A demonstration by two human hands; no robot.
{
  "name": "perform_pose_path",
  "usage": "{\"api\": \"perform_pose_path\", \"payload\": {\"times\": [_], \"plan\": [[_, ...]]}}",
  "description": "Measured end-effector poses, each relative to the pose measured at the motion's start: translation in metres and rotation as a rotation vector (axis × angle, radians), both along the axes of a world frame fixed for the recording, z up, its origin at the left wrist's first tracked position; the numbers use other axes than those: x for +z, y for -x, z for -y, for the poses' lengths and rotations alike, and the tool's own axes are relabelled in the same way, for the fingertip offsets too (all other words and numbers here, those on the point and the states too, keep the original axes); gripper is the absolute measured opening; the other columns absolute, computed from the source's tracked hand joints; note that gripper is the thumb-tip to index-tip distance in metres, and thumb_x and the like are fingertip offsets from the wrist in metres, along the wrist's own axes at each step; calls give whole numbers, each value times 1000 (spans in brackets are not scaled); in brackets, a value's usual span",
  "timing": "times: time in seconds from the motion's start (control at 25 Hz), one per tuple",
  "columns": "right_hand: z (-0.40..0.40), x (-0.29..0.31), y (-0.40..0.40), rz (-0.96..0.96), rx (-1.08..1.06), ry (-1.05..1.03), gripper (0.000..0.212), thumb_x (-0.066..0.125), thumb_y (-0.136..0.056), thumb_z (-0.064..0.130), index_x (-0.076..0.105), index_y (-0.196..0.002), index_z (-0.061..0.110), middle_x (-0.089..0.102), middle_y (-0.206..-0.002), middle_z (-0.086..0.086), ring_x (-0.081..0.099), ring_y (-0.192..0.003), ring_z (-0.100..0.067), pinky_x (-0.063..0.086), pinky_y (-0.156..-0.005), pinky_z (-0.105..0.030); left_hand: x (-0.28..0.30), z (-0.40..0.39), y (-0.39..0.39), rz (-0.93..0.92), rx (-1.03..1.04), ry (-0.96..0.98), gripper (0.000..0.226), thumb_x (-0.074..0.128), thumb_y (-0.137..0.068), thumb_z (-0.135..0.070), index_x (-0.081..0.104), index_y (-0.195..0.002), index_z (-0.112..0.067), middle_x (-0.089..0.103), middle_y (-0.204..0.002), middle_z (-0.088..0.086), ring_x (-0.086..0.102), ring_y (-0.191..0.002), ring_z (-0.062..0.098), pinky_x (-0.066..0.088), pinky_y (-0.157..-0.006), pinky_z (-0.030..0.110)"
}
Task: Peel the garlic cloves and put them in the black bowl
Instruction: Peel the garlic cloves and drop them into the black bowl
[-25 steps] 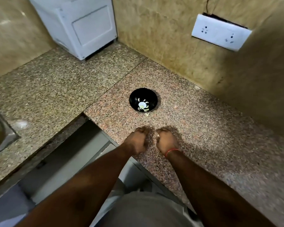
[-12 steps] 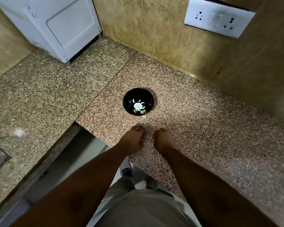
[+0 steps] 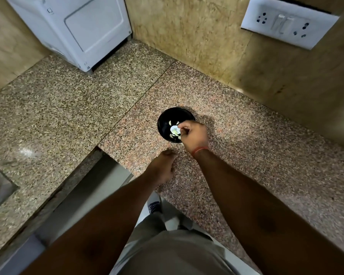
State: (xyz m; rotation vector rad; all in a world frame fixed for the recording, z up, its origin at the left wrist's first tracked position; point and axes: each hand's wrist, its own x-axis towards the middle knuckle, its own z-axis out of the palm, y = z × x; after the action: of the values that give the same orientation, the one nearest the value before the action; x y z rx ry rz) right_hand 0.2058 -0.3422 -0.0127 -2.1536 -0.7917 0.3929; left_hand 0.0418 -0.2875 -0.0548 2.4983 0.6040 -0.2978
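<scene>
The right hand point(image 3: 195, 135) hangs over the black bowl point(image 3: 176, 125), fingertips pinched, seemingly on 1 clove, above peeled cloves point(image 3: 174, 132); left hand point(image 3: 164, 167) rests curled on the counter point(image 3: 246, 155), contents unclear; cloves are likely light, firm, slippery, best pinched sideways.

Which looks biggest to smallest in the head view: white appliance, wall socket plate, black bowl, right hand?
1. White appliance, though cut off by the frame.
2. Wall socket plate.
3. Black bowl and right hand look about alike; the hand overlaps the bowl's rim and sits nearer the camera, so unranked.
</scene>
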Motion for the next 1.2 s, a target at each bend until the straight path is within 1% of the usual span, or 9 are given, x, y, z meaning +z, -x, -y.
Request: {"api": "perform_pose_path", "payload": {"times": [0.16, 0.32, 0.44, 0.56, 0.72, 0.88, 0.96, 1.08, 1.2], "plan": [[29, -19, 15, 29, -199, -44, 23, 60, -78, 18, 78, -91, 19, 77, -86, 2, 72, -74, -16, 62, -70, -33, -4, -2, 0, 13, 19, -3, 62, 60, -92, -18, 45, -151, -12, 43, -156, 11, 43, -141, 28, 44, -111, 34], [41, -43, 26, -165, -271, 144, 22, 70, -78, 18, 78, -98, 20, 78, -90, 2, 72, -83, -19, 52, -74, -22, -9, -6, -2, 42, 29, -4, 64, 56, -84, -11, 51, -147, -17, 51, -149, 10, 48, -136, 29, 46, -110, 35], [26, -49, 27, -225, -293, 213, 31, 79, -76, 30, 75, -105, 22, 78, -94, -2, 72, -89, -23, 53, -78, -26, -10, -7, -2, 111, 19, 27, 63, 52, -80, -6, 56, -142, -17, 58, -142, 10, 55, -127, 30, 48, -105, 33], [14, -51, 28, -154, -290, 313, 33, 77, -78, 43, 74, -103, 21, 77, -94, -5, 71, -89, -28, 55, -75, -33, -7, -10, -3, 129, 40, 41, 60, 55, -82, -1, 58, -139, -18, 63, -135, 10, 63, -114, 29, 51, -94, 30], [20, -54, 32, -116, -242, 276, 23, 74, -80, 35, 79, -98, 21, 77, -86, -2, 72, -80, -25, 55, -71, -29, -12, -12, 0, 144, 99, 64, 58, 60, -83, 0, 62, -137, -22, 68, -127, 4, 66, -101, 20, 50, -83, 21], [51, -63, 44, -222, -110, 189, 28, 77, -74, 19, 81, -101, 23, 79, -89, 4, 73, -81, -14, 62, -82, -34, -20, -1, 4, 272, 204, 48, 22, 63, -89, -9, 75, -107, -16, 75, -97, 3, 68, -82, 20, 51, -74, 26], [68, -67, 52, -345, -110, 109, 27, 81, -74, 13, 81, -98, 24, 79, -88, 7, 74, -81, -10, 63, -81, -37, -22, 9, 4, 279, 382, 170, 13, 70, -90, -12, 78, -101, -15, 76, -88, 1, 69, -74, 18, 54, -71, 26], [92, -75, 60, -511, -135, 31, 27, 87, -70, 9, 81, -92, 23, 79, -88, 6, 76, -84, -14, 64, -81, -41, -25, 28, 3, 229, 741, 640, 10, 77, -87, -3, 77, -97, -5, 74, -77, 7, 69, -60, 17, 58, -61, 29], [108, -79, 65, -675, -168, -35, 30, 86, -71, -1, 80, -96, 14, 80, -91, -3, 76, -89, -24, 63, -83, -48, -29, 45, 5, 229, 844, 830, 13, 77, -85, 4, 72, -93, 12, 69, -67, 16, 62, -49, 17, 50, -47, 23]]}}
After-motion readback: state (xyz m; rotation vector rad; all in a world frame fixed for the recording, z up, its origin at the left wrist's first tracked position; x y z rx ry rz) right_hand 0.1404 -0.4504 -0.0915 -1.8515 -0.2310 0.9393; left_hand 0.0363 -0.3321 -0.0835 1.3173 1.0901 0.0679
